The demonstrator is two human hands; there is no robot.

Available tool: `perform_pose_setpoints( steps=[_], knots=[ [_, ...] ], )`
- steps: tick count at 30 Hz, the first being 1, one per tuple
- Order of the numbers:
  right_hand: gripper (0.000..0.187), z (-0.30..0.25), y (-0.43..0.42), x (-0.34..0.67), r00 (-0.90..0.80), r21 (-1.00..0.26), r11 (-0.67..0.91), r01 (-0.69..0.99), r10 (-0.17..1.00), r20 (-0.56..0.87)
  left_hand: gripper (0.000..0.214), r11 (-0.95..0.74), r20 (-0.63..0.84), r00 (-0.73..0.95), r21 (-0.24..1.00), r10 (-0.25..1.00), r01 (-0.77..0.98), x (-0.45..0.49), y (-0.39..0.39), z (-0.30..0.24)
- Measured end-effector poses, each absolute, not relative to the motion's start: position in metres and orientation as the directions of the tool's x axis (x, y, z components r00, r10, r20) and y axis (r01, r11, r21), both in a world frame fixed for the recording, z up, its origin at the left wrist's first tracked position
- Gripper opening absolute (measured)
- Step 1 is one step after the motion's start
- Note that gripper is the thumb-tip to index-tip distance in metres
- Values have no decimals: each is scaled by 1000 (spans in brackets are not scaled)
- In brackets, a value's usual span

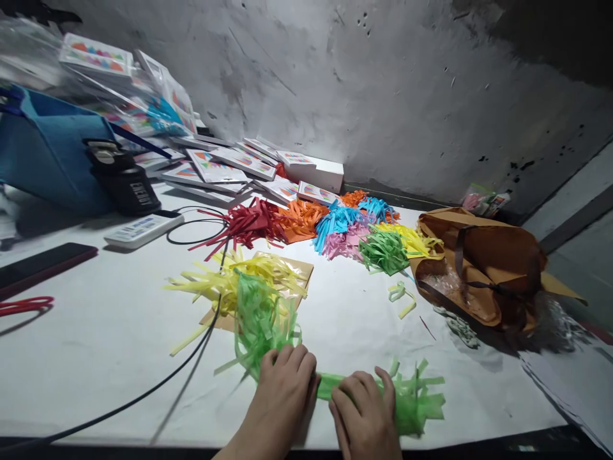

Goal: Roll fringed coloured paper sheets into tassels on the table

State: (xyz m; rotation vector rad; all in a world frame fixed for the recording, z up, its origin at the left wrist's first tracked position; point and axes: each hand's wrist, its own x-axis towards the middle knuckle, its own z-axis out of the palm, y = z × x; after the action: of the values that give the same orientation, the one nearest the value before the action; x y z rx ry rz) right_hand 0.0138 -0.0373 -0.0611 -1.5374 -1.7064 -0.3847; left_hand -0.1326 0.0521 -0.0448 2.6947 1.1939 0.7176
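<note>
Both hands grip green strips lying roughly left-right.

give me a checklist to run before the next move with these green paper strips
1. Left hand grips the green strips: ok, fingers closed round them.
2. Right hand on the same bundle: ok, curled over it.
3. Strip ends even: not ok, both ends fan out raggedly.
4. Bundle tied in the middle: cannot tell, the hands cover most of it.
5. Black cable clear of the work: not ok, it crosses the yellow strips beside the bundle.
</note>
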Motion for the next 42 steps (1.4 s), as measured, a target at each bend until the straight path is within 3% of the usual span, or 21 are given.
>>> perform_pose_setpoints(
  steps=[4, 6, 7, 10, 13, 16, 20, 23, 25, 28, 31, 34, 42],
  knots=[
    [24, -63, -37, 13, 40, -296, 220, 929, 737, 674, 17, -823, 558, 608, 335, 565, 459, -139, 55, -55],
    [21, -61, -38, 12, 60, -349, 239, 906, 744, 665, 8, -881, 637, 610, 320, 472, 348, -141, 56, -60],
    [19, -61, -38, 10, 63, -363, 246, 899, 746, 663, 15, -894, 653, 610, 321, 449, 313, -142, 56, -62],
    [24, -59, -38, 6, 21, -317, 252, 914, 753, 657, 27, -904, 637, 643, 337, 426, 264, -143, 57, -60],
    [30, -61, -41, 10, -30, -263, 261, 929, 760, 650, 25, -915, 607, 688, 318, 397, 248, -145, 59, -54],
    [24, -65, -51, 25, -33, -262, 277, 925, 744, 668, 22, -929, 603, 709, 282, 366, 240, -150, 61, -51],
    [17, -71, -64, 41, 14, -280, 270, 921, 697, 717, 21, -896, 541, 715, 295, 444, 333, -153, 55, -46],
    [20, -72, -63, 40, 132, -336, 171, 926, 688, 714, 17, -819, 467, 673, 320, 573, 476, -147, 49, -45],
    [24, -71, -59, 36, 218, -362, 74, 929, 681, 699, 16, -778, 492, 607, 320, 624, 541, -142, 47, -48],
    [24, -69, -53, 28, 283, -343, -33, 939, 640, 714, 21, -812, 549, 604, 314, 578, 491, -139, 49, -55],
    [22, -66, -49, 21, 190, -305, 80, 949, 627, 756, 17, -892, 553, 700, 288, 452, 348, -143, 52, -55],
    [19, -63, -47, 13, 65, -310, 244, 919, 681, 729, 13, -899, 502, 748, 303, 434, 317, -147, 51, -47],
    [29, -67, -34, -1, 48, -302, 246, 921, 699, 714, 16, -872, 492, 738, 402, 462, 278, -144, 52, -45]
  ],
)
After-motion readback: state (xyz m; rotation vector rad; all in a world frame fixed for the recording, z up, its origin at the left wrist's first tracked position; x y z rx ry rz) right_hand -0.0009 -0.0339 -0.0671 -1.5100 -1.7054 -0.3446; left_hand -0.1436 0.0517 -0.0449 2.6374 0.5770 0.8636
